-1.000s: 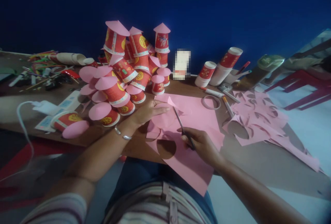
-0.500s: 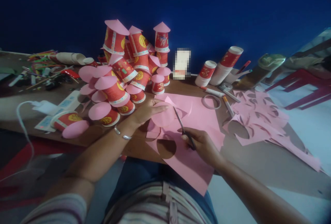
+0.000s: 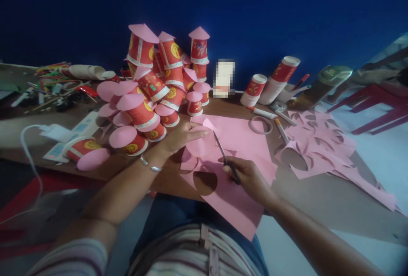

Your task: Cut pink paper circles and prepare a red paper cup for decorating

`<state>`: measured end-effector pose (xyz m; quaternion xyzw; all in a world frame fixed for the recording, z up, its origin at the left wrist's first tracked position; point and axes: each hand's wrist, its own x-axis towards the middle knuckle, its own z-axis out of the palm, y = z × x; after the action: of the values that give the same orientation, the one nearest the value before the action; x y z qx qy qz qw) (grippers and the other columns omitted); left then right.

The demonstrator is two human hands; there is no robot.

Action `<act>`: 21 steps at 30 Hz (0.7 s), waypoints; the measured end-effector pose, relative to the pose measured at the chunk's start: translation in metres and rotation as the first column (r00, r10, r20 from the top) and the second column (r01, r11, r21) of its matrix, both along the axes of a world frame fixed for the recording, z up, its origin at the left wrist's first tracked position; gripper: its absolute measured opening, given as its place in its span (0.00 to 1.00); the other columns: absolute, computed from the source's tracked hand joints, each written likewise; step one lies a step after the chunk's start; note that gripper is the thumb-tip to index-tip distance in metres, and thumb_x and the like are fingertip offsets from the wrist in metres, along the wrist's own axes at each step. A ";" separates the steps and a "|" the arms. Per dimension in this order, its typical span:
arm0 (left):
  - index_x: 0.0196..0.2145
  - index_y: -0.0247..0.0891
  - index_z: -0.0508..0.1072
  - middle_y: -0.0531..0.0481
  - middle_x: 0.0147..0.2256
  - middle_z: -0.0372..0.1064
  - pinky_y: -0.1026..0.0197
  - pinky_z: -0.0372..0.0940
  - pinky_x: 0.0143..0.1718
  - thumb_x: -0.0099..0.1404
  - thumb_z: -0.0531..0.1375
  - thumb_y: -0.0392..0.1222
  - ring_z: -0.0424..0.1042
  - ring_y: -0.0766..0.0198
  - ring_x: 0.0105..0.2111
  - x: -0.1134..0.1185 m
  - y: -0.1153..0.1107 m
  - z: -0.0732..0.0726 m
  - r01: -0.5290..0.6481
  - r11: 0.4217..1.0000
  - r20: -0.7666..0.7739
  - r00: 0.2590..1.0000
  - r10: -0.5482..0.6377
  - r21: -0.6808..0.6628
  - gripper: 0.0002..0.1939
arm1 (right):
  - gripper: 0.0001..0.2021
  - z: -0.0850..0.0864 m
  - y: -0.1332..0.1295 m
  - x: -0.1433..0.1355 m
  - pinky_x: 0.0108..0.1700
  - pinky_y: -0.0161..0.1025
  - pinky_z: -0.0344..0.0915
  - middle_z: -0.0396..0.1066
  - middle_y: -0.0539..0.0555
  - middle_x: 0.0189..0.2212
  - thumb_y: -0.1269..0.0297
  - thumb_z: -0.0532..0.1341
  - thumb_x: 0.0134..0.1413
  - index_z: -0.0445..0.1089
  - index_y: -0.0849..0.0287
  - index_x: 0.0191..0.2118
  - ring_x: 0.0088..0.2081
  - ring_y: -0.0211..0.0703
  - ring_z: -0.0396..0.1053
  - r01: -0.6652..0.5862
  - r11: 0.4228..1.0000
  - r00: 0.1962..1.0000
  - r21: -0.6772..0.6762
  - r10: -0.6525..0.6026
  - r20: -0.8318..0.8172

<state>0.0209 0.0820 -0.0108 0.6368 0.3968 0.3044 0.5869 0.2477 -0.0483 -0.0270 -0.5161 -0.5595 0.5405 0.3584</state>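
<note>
Between the thumb and fingers of my left hand (image 3: 184,137) is a piece of pink paper (image 3: 202,145), rounded along its lower side. My right hand (image 3: 248,176) grips a pair of scissors (image 3: 227,159) by the dark handles. The scissor blades point up and to the left and meet the paper's right edge; they look closed or nearly so. Under both hands lie pink sheets (image 3: 245,140), one with a round hole cut in it and hanging over the table's front edge.
Red paper cups (image 3: 140,112) with pink cone tops are piled at left. A tape roll (image 3: 260,125), markers (image 3: 262,113) and stacked cups (image 3: 254,90) stand or lie right of centre. Pink offcuts (image 3: 318,140) spread at right. A power strip (image 3: 83,129) lies at left.
A curled strip of pink paper beside the scissor blades has dropped out of sight or lower. The blades have drawn together slightly; both hands are nearly where they were.
</note>
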 end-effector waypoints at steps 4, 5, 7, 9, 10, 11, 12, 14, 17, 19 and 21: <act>0.40 0.36 0.84 0.47 0.35 0.80 0.61 0.67 0.38 0.56 0.72 0.55 0.74 0.60 0.35 -0.001 0.001 -0.003 -0.030 1.000 0.007 1.000 0.030 -0.004 0.21 | 0.21 -0.001 0.000 0.001 0.30 0.36 0.63 0.66 0.48 0.22 0.49 0.63 0.59 0.77 0.64 0.46 0.25 0.36 0.62 0.004 1.000 1.000 0.010 -0.004 0.005; 0.40 0.35 0.84 0.46 0.35 0.80 0.61 0.67 0.38 0.56 0.72 0.55 0.74 0.60 0.35 -0.001 0.001 -0.004 -0.031 0.999 0.009 0.999 0.031 -0.010 0.21 | 0.21 0.000 -0.001 0.000 0.30 0.36 0.63 0.66 0.48 0.21 0.49 0.63 0.59 0.77 0.64 0.45 0.25 0.37 0.62 0.006 1.000 1.000 0.009 -0.006 0.007; 0.39 0.35 0.84 0.47 0.34 0.80 0.61 0.67 0.38 0.56 0.72 0.55 0.74 0.60 0.35 -0.001 0.001 -0.004 -0.027 1.000 0.016 1.000 0.027 -0.013 0.20 | 0.21 0.002 -0.001 0.000 0.30 0.37 0.64 0.65 0.47 0.21 0.49 0.63 0.58 0.77 0.64 0.46 0.24 0.37 0.62 0.013 1.000 1.000 0.002 -0.013 0.007; 0.37 0.35 0.84 0.47 0.32 0.79 0.62 0.66 0.36 0.56 0.71 0.54 0.73 0.61 0.33 -0.001 0.000 -0.003 -0.021 1.000 0.022 1.000 0.021 -0.006 0.19 | 0.22 0.005 -0.002 -0.001 0.31 0.37 0.64 0.66 0.48 0.21 0.48 0.63 0.58 0.76 0.64 0.46 0.25 0.37 0.62 0.014 1.000 1.000 -0.003 -0.014 0.007; 0.36 0.35 0.84 0.48 0.32 0.79 0.62 0.66 0.35 0.57 0.71 0.54 0.72 0.62 0.33 -0.001 0.000 -0.002 -0.013 1.000 0.019 1.000 0.014 -0.003 0.18 | 0.22 0.006 -0.002 -0.001 0.31 0.37 0.65 0.66 0.48 0.22 0.48 0.63 0.58 0.76 0.64 0.47 0.25 0.37 0.63 0.014 1.000 1.000 -0.004 -0.014 0.010; 0.36 0.36 0.84 0.48 0.31 0.78 0.62 0.65 0.34 0.57 0.71 0.54 0.72 0.62 0.32 -0.001 -0.001 -0.001 -0.005 1.000 0.013 1.000 0.005 -0.003 0.18 | 0.23 0.006 -0.002 -0.001 0.31 0.37 0.65 0.66 0.48 0.22 0.48 0.63 0.58 0.77 0.64 0.47 0.25 0.37 0.63 0.011 1.000 1.000 -0.006 -0.011 0.015; 0.36 0.36 0.84 0.49 0.31 0.78 0.63 0.65 0.33 0.57 0.71 0.54 0.71 0.63 0.31 -0.001 -0.001 -0.001 0.004 1.000 0.003 1.000 -0.004 -0.002 0.18 | 0.23 0.007 -0.002 -0.002 0.31 0.38 0.65 0.67 0.48 0.22 0.47 0.64 0.57 0.77 0.63 0.47 0.26 0.38 0.64 0.008 1.000 1.000 -0.008 -0.008 0.020; 0.37 0.36 0.84 0.49 0.31 0.78 0.63 0.64 0.33 0.58 0.71 0.54 0.71 0.63 0.30 -0.001 -0.001 0.001 0.016 1.000 -0.023 1.000 -0.016 0.006 0.18 | 0.24 0.007 -0.001 -0.002 0.31 0.38 0.66 0.67 0.49 0.23 0.45 0.64 0.57 0.77 0.63 0.48 0.26 0.38 0.64 0.006 1.000 1.000 -0.008 -0.006 0.028; 0.37 0.36 0.84 0.49 0.31 0.78 0.63 0.64 0.33 0.58 0.71 0.53 0.71 0.64 0.30 -0.002 0.000 0.000 0.011 1.000 -0.041 0.999 -0.010 0.022 0.18 | 0.25 0.005 0.000 -0.002 0.31 0.38 0.65 0.67 0.49 0.22 0.45 0.64 0.58 0.77 0.63 0.48 0.26 0.38 0.64 0.007 1.000 1.000 0.000 -0.007 0.017; 0.37 0.36 0.84 0.50 0.30 0.77 0.64 0.64 0.32 0.58 0.71 0.53 0.70 0.64 0.30 -0.003 0.001 -0.002 0.006 1.000 -0.039 0.999 -0.005 0.020 0.17 | 0.24 0.003 0.000 -0.002 0.31 0.37 0.64 0.67 0.49 0.22 0.45 0.64 0.59 0.77 0.63 0.47 0.25 0.37 0.63 0.005 1.000 1.000 0.005 -0.005 0.009; 0.36 0.35 0.84 0.50 0.28 0.76 0.64 0.63 0.31 0.57 0.71 0.53 0.69 0.65 0.29 -0.004 0.002 -0.003 0.005 1.000 -0.035 0.999 -0.004 0.012 0.17 | 0.23 0.002 0.000 -0.001 0.31 0.37 0.64 0.67 0.48 0.22 0.46 0.63 0.60 0.77 0.63 0.46 0.25 0.37 0.63 -0.001 1.000 1.000 0.010 0.001 0.016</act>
<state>0.0169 0.0837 -0.0140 0.6465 0.4037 0.2944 0.5766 0.2468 -0.0480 -0.0249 -0.5182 -0.5653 0.5337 0.3564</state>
